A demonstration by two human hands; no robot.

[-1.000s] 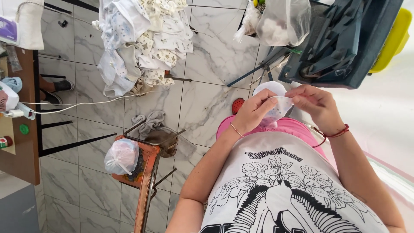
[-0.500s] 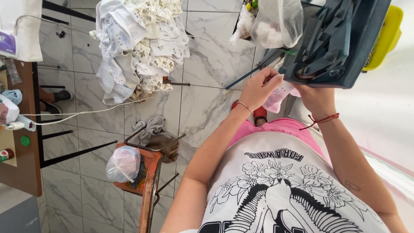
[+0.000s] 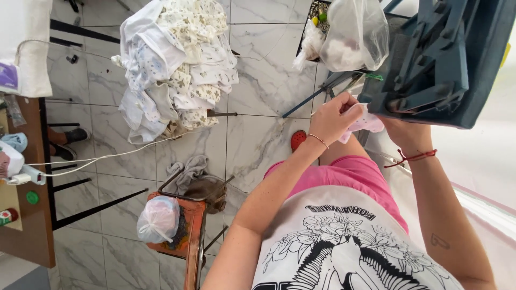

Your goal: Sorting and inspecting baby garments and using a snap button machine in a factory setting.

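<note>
Single head-worn view, close, straight down over torso, hands and tiled floor (image 3: 258,134).

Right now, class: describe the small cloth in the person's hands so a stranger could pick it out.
Find the big blue-grey machine at upper right. Just below its edge, the left hand pinches a small pale pink cloth. Unlike the heaped white garments, it is tiny and held up.

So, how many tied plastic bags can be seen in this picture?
2. One clear plastic bag hangs at the top, beside the dark blue frame. One knotted bag sits on the orange stool at lower left. Others may be hidden behind the clothes pile.
</note>
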